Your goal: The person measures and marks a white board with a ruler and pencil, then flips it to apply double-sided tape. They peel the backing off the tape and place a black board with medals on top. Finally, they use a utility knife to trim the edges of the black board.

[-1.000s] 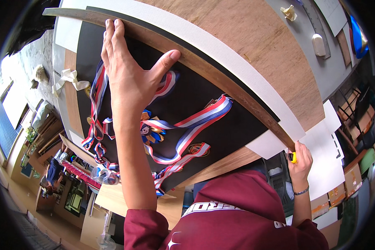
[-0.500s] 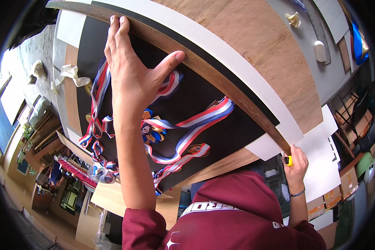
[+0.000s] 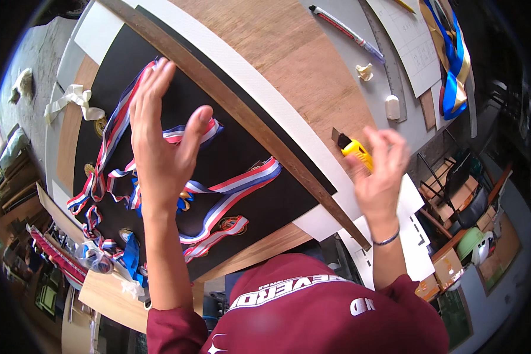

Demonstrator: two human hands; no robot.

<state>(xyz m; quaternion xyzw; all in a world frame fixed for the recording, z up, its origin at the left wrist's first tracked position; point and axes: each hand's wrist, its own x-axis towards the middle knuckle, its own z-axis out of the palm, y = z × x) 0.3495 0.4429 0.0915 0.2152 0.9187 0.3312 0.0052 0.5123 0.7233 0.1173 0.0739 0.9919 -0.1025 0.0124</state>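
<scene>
My left hand (image 3: 162,133) is open above the black sheet (image 3: 289,203), fingers stretched out and thumb apart. Its fingertips are beside a long brown wooden strip (image 3: 248,121) that lies slantwise across the sheet's far edge. Red, white and blue medal ribbons (image 3: 230,197) lie on the sheet around and below this hand, and a gold medal (image 3: 233,223) shows near the right-hand ribbons. In my right hand (image 3: 382,171) is a yellow utility knife (image 3: 356,151), its blade out and pointing away to the left. The knife is over the plywood and white sheet, right of the strip.
Bare plywood (image 3: 289,53) extends beyond the white sheet (image 3: 259,88). At the far right lie a marker (image 3: 348,34), a ruler (image 3: 389,65), a white eraser (image 3: 392,107), a crumpled scrap (image 3: 364,72) and blue-gold ribbon (image 3: 454,94). A white strip (image 3: 74,103) lies at left.
My left hand has come off the wooden strip and drawn slightly back. My right hand has moved from the strip's near end away from me, carrying the knife. The whole view has shifted.
</scene>
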